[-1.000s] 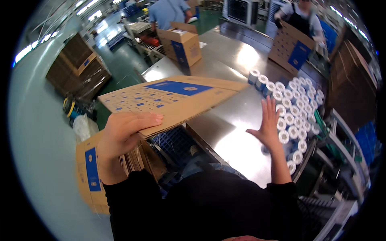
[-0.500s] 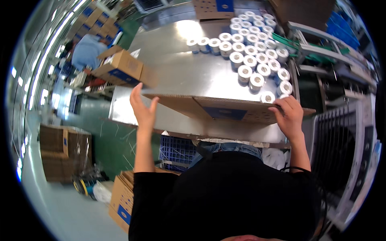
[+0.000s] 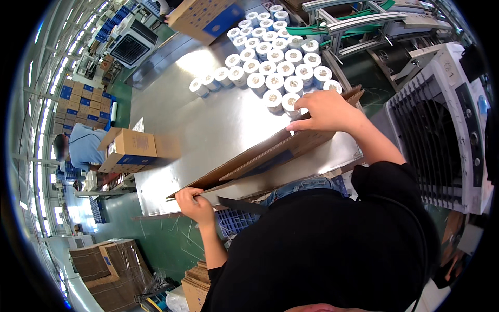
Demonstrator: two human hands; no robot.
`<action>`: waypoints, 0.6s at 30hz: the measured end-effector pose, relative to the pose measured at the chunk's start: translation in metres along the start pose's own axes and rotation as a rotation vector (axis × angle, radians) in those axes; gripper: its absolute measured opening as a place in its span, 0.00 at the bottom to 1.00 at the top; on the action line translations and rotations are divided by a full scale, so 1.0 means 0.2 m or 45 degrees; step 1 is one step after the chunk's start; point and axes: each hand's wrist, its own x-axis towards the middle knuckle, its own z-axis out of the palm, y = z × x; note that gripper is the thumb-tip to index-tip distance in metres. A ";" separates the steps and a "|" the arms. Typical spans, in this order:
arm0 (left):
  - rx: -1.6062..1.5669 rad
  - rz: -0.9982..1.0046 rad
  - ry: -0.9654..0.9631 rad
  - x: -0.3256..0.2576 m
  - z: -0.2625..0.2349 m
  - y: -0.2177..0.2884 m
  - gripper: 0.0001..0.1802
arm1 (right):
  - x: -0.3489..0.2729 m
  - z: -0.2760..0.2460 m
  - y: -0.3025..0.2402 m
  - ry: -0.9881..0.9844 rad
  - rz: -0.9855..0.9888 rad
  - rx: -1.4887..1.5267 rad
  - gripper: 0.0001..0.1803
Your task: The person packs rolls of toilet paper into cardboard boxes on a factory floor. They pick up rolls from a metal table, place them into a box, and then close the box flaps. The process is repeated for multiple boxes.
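Note:
A flattened brown cardboard carton with a blue printed patch stands on its long edge along the near side of the metal table. At its left end my left hand pinches the cardboard, fingers closed on the edge. My right hand is at the carton's upper edge towards the right, thumb and fingers spread apart; its palm side is hidden. Between the carton's two walls a narrow gap shows. Just beyond my right hand stand many white-topped rolls with blue sides, closely grouped.
An open carton sits at the table's left edge, near a person in blue. Another carton stands at the far edge. A conveyor frame and an air cooler flank the right; folded cardboard lies below left.
The view has turned. My left hand, open and off the carton before, now grips its left end. My right hand has loosened from the right edge and spread, and the carton stands more slanted.

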 end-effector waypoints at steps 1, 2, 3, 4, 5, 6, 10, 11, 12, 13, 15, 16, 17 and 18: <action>-0.062 -0.086 0.005 0.04 -0.01 0.00 0.09 | -0.01 -0.01 0.06 -0.056 0.030 -0.008 0.31; -0.146 -0.142 -0.016 0.06 -0.02 -0.03 0.07 | -0.03 -0.02 0.13 -0.113 0.062 -0.014 0.31; -0.274 -0.168 -0.011 0.09 -0.03 -0.03 0.06 | -0.05 -0.04 0.20 -0.160 0.089 -0.018 0.31; -0.329 -0.105 -0.110 0.14 -0.09 -0.03 0.04 | -0.09 -0.10 0.28 -0.091 0.133 -0.066 0.30; -0.384 -0.039 -0.209 0.20 -0.16 0.00 0.03 | -0.14 -0.16 0.32 -0.023 0.179 -0.114 0.29; -0.550 0.039 -0.330 0.29 -0.20 0.07 0.02 | -0.19 -0.22 0.32 0.001 0.243 -0.117 0.27; -0.481 0.602 -0.993 0.41 0.11 0.24 0.03 | -0.23 -0.15 0.10 -0.311 -0.043 -0.319 0.25; -0.324 0.761 -1.136 0.31 0.26 0.18 0.03 | -0.17 -0.09 0.03 -0.611 -0.165 -0.175 0.27; -0.169 0.652 -1.334 0.17 0.35 0.07 0.02 | -0.10 -0.03 -0.05 -0.933 -0.267 -0.017 0.28; -0.012 0.539 -1.516 0.06 0.39 -0.03 0.02 | -0.01 0.05 -0.10 -1.317 -0.242 0.224 0.30; -0.359 0.308 -1.678 0.09 0.41 -0.11 0.05 | 0.13 0.22 -0.07 -1.542 -0.251 0.278 0.32; -0.549 0.195 -1.739 0.18 0.38 -0.08 0.11 | 0.17 0.23 -0.05 -1.388 -0.221 0.328 0.29; -0.647 0.079 -1.798 0.26 0.31 -0.03 0.16 | 0.20 0.23 0.00 -1.159 -0.247 0.324 0.28; -0.793 -0.066 -1.882 0.32 0.23 0.00 0.18 | 0.23 0.20 0.01 -0.945 -0.279 0.306 0.28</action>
